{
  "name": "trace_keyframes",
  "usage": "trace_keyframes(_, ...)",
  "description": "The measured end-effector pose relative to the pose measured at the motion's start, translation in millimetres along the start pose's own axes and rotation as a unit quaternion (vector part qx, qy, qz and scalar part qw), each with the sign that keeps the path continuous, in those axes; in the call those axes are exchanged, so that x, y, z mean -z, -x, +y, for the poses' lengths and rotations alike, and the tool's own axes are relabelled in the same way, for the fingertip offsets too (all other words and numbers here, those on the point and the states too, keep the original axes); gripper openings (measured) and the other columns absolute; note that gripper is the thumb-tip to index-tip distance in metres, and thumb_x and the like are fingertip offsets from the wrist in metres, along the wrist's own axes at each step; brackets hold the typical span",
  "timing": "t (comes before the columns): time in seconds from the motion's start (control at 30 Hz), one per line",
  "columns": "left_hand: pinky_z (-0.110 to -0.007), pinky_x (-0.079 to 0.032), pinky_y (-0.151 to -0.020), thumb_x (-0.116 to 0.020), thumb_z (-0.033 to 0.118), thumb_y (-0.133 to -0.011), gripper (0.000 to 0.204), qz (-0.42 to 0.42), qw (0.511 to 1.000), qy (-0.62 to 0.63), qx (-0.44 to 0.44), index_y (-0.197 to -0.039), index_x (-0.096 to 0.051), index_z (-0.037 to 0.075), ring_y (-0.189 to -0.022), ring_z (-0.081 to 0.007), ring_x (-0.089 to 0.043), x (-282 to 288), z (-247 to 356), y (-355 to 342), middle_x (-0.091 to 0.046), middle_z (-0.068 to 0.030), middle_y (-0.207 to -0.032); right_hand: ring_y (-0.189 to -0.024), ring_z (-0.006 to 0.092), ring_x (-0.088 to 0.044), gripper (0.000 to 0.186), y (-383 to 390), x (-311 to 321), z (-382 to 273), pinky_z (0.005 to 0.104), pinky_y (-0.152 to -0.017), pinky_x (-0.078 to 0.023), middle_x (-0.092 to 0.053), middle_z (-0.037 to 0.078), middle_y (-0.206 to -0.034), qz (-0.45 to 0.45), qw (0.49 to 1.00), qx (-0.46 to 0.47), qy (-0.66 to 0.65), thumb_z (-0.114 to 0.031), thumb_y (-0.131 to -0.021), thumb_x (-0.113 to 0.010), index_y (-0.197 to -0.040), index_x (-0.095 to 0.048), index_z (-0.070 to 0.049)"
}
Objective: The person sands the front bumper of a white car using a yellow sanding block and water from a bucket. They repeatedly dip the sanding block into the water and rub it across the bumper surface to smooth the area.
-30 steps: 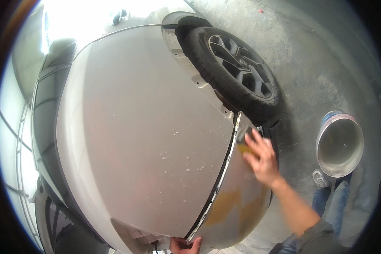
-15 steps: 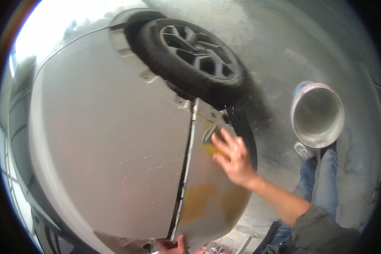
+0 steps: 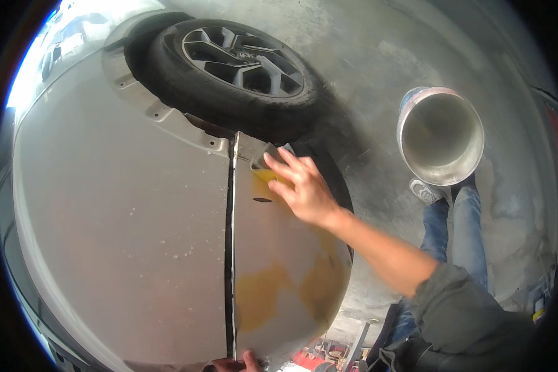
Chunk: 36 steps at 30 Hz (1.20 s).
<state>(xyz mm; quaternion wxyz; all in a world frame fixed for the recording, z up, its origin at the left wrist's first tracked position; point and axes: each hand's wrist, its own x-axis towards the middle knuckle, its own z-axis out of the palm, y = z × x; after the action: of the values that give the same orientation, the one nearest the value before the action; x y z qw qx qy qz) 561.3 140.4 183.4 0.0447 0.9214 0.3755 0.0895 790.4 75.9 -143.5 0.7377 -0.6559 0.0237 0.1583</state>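
Observation:
My right hand (image 3: 301, 186) presses a folded grey sheet, which looks like sandpaper (image 3: 268, 155), against a pale grey car panel (image 3: 279, 239). The fingers lie over the sheet at the panel's top corner, close to the tyre (image 3: 229, 102). Beneath the fingers shows a yellow patch (image 3: 265, 176), and a small dark mark lies just below. Larger yellow-brown patches (image 3: 263, 297) spread lower on the same panel. At the bottom edge of the view, my left hand (image 3: 232, 364) touches the panels' lower end beside the seam, thumb apart from the fingers; the rest is cut off.
Left of the dark seam (image 3: 230, 260) extends a broad grey panel (image 3: 124, 217) with scattered pale specks. A bucket (image 3: 443, 136) stands on the concrete floor by my shoes (image 3: 425, 191). Red and other items (image 3: 310, 359) lie on the floor at the bottom.
The view has shifted, so car and bucket sit further left and higher. My right hand with the sheet has moved up the panel toward the wheel-side corner, uncovering the dark mark.

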Motion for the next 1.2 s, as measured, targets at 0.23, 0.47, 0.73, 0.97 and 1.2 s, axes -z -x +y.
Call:
trace_keyframes(0.23,-0.030,-0.047,-0.067,-0.084,0.021,-0.089,0.038,0.013,0.999,-0.046,-0.018,-0.094,-0.050,0.006,-0.077,-0.0138,-0.056,2,-18,0,-0.064,-0.0067,-0.093,-0.114,0.0386,-0.057,0.052,67,9,-6,0.0452,-0.108,-0.046,-0.054,0.028,-0.149,-0.032,0.999,0.008,0.016,-0.027,-0.096,-0.071,-0.145,-0.063,-0.012)
trace_keyframes(0.47,-0.031,-0.048,-0.065,-0.085,0.022,-0.087,0.039,0.018,0.999,-0.048,0.009,-0.095,-0.051,0.004,-0.078,-0.0150,-0.056,9,-21,1,-0.065,-0.0075,-0.092,-0.116,0.0415,-0.058,0.048,69,12,-3,0.0462,-0.107,-0.047,-0.054,0.031,-0.146,-0.036,0.999,-0.002,0.016,-0.028,-0.098,-0.066,-0.144,-0.063,-0.012)
trace_keyframes(0.73,-0.028,-0.044,-0.048,-0.086,0.022,-0.086,0.040,0.018,0.999,0.002,0.037,-0.094,-0.049,0.008,-0.060,-0.0131,-0.053,13,-30,6,-0.062,-0.0073,-0.090,-0.122,0.0373,-0.055,0.054,37,4,5,0.0454,-0.111,-0.044,-0.049,0.025,-0.155,-0.050,0.997,-0.066,0.004,-0.029,-0.096,-0.072,-0.147,-0.061,-0.016)
trace_keyframes(0.97,-0.028,-0.044,-0.047,-0.088,0.023,-0.084,0.045,0.029,0.998,-0.059,-0.025,-0.095,-0.047,0.009,-0.058,-0.0124,-0.050,16,-44,7,-0.055,-0.0042,-0.083,-0.113,0.0374,-0.055,0.049,5,-4,-27,0.0433,-0.104,-0.048,-0.054,0.025,-0.149,0.023,1.000,0.011,0.017,-0.019,-0.091,-0.075,-0.139,-0.067,-0.012)
trace_keyframes(1.2,-0.031,-0.043,-0.049,-0.090,0.026,-0.082,0.051,0.035,0.999,-0.008,0.013,-0.094,-0.045,0.008,-0.063,-0.0140,-0.048,13,-44,9,-0.051,-0.0034,-0.082,-0.114,0.0349,-0.054,0.049,24,-3,-40,0.0453,-0.098,-0.048,-0.052,0.020,-0.150,0.024,0.999,0.023,0.039,-0.018,-0.087,-0.078,-0.136,-0.071,-0.017)
